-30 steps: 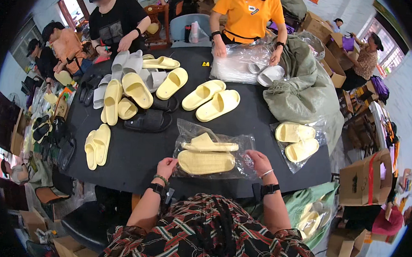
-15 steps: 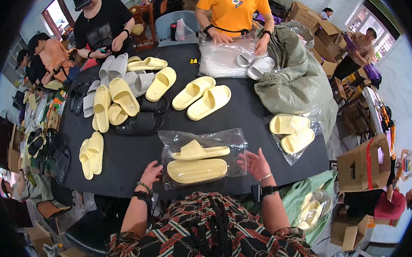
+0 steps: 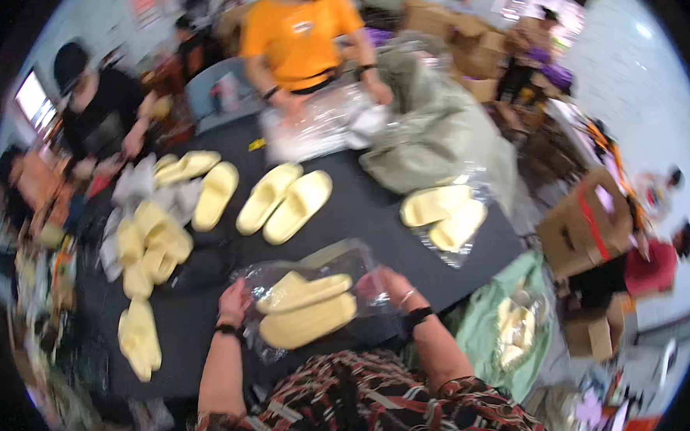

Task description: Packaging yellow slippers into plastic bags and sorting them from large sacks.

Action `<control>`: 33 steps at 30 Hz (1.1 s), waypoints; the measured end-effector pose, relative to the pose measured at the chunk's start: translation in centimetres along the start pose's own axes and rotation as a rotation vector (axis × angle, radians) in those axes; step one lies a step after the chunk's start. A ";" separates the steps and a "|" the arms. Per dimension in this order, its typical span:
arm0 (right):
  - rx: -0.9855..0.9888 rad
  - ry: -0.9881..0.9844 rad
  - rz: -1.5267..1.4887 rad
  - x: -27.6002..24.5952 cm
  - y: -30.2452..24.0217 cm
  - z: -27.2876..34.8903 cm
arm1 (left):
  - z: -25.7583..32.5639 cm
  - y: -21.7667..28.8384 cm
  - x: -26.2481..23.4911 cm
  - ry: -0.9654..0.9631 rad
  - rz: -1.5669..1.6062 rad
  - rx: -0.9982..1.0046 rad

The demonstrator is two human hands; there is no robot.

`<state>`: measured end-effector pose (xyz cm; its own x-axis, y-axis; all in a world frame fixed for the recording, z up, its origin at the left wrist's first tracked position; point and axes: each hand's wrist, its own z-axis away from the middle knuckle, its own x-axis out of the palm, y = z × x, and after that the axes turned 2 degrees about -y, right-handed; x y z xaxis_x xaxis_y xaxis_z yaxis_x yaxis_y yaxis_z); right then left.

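A clear plastic bag [image 3: 335, 255] holding a pair of pale yellow slide slippers [image 3: 308, 320] is in front of me at the table's near edge. One slipper lies on its side; the other shows its sole. My left hand [image 3: 233, 302] is closed on the bag's left edge. At the right edge my right hand [image 3: 388, 286] grips the plastic, its fingers partly behind the film and blurred. Beyond the bag sits an unbagged yellow pair [image 3: 299, 207]. To the far right lies another bagged yellow pair [image 3: 459, 228].
Yellow and grey slippers [image 3: 161, 233] are heaped on the black table [image 3: 353, 208] at left, with a separate yellow pair [image 3: 139, 339] nearer me. Across it, a person in orange [image 3: 303, 45] handles plastic bags [image 3: 311, 120] beside a grey-green sack [image 3: 443, 127]. A green sack [image 3: 484, 316] holds bagged slippers at right.
Both hands, open beside the bagged slippers before, have closed on the bag's edges. My view has turned, so the table appears tilted and shifted left.
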<state>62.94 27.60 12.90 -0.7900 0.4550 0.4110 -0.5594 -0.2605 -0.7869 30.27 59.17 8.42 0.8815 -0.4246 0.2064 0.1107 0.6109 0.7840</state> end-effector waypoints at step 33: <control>-0.283 -0.065 0.846 0.3 5.2 10.5 | -4.1 0.7 -0.2 0.107 -0.193 0.079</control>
<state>57.18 17.45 13.73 -0.9278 0.1545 -0.3397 0.2928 -0.2628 -0.9193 32.02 62.45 6.54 0.8918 -0.4522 -0.0116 0.2491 0.4697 0.8470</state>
